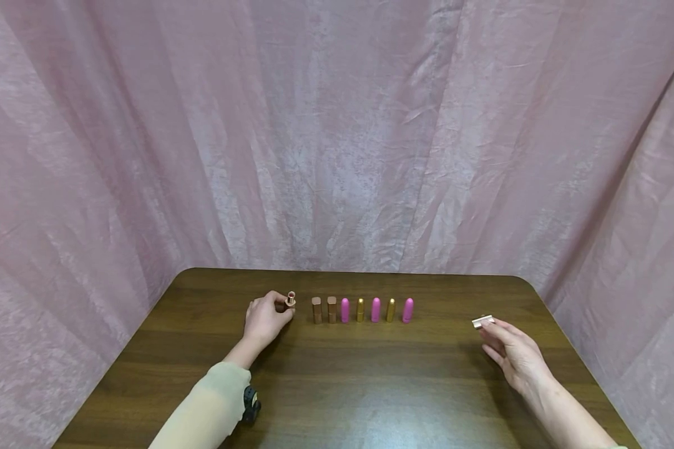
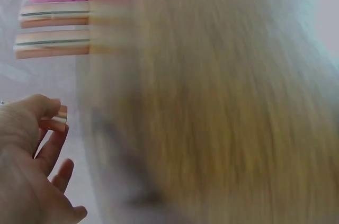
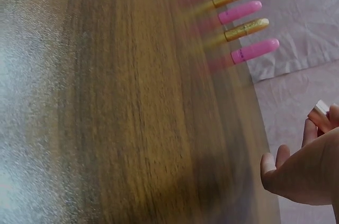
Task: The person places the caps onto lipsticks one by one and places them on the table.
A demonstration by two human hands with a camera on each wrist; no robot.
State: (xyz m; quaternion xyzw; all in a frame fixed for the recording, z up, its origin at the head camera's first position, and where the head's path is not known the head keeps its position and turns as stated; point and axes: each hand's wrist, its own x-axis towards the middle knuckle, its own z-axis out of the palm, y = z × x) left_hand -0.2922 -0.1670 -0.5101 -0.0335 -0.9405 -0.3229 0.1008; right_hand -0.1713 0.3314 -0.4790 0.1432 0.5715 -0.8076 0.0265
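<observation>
My left hand [image 1: 266, 321] pinches an uncapped rose-gold lipstick tube [image 1: 291, 299] between thumb and fingers, just left of a row of standing lipsticks. In the head view its narrow inner neck points up. The left wrist view shows the tube's lower part [image 2: 61, 118] at the fingertips of the left hand [image 2: 24, 155]. Far to the right, my right hand [image 1: 515, 357] holds a shiny rose-gold lipstick cap [image 1: 482, 322], tilted sideways above the table. In the right wrist view, the cap [image 3: 319, 117] sticks out past the fingers of the right hand [image 3: 307, 173].
Two rose-gold lipsticks [image 1: 317, 310] stand at the row's left end. Beside them, pink lipsticks [image 1: 375, 310] alternate with gold lipsticks [image 1: 360, 310]. The row runs along the back part of the brown wooden table [image 1: 371, 374]. Pink curtains [image 1: 337, 137] hang behind and at both sides.
</observation>
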